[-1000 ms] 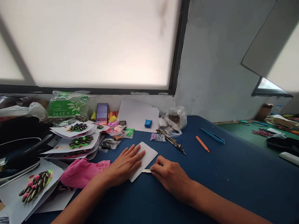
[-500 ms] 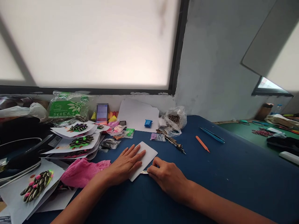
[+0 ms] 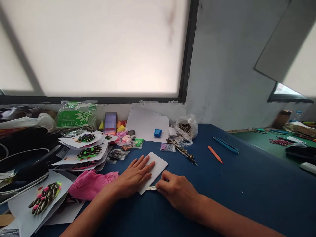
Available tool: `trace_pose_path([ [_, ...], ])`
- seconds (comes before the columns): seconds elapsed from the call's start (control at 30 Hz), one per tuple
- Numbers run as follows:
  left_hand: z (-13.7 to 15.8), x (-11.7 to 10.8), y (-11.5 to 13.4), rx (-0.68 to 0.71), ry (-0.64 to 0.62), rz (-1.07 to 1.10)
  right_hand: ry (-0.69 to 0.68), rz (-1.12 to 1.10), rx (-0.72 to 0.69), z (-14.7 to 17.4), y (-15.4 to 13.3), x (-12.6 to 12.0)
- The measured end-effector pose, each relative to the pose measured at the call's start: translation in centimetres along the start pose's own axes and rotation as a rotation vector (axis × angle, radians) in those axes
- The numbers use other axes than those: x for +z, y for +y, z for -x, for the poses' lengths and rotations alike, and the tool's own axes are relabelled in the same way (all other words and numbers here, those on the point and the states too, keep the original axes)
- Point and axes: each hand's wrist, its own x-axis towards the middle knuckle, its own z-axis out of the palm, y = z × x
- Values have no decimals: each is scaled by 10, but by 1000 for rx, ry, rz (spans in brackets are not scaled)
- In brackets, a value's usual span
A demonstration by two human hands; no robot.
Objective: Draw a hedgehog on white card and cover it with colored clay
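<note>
A folded sheet of white paper [image 3: 158, 165] lies slantwise on the blue tabletop. My left hand [image 3: 135, 176] rests flat over its left part, fingers spread. At the paper's lower right edge, my right hand [image 3: 176, 189] is closed around a thin, silvery, blade-like tool [image 3: 151, 188]. The tool's tip meets the paper close to its near corner; the fingers hide the rest of it. A pink cloth [image 3: 92, 184] lies just left of my left forearm.
Paper sheets decorated with sunflower seeds [image 3: 45, 199] are piled at left. Behind stand a green seed bag [image 3: 76, 118], small packets, a blue packet [image 3: 157, 132] and a bag of seeds [image 3: 185, 127]. An orange pen [image 3: 215, 154] and blue tweezers [image 3: 225, 145] lie at right.
My right hand has drawn the blade-like tool a short way along the paper's edge toward the near corner. My left hand stays on the paper. The camera view has shifted slightly.
</note>
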Motion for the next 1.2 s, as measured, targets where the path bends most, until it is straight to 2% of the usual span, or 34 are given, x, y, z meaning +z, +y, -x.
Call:
trace_pose_path([
  [0.47, -2, 7, -9, 24, 50, 13, 23, 50, -58, -1, -5, 3],
  [0.73, -1, 0, -3, 4, -24, -3, 39, 57, -83, -1, -5, 6],
  [1.0, 0, -1, -3, 22, -12, 3, -11, -67, -152, 6, -8, -9],
  [1.1, 0, 1, -4, 6, 23, -21, 15, -85, -42, 9, 5, -22],
  [1.2, 0, 4, -6, 6, 72, -18, 48, 2, 295, 8, 27, -38],
])
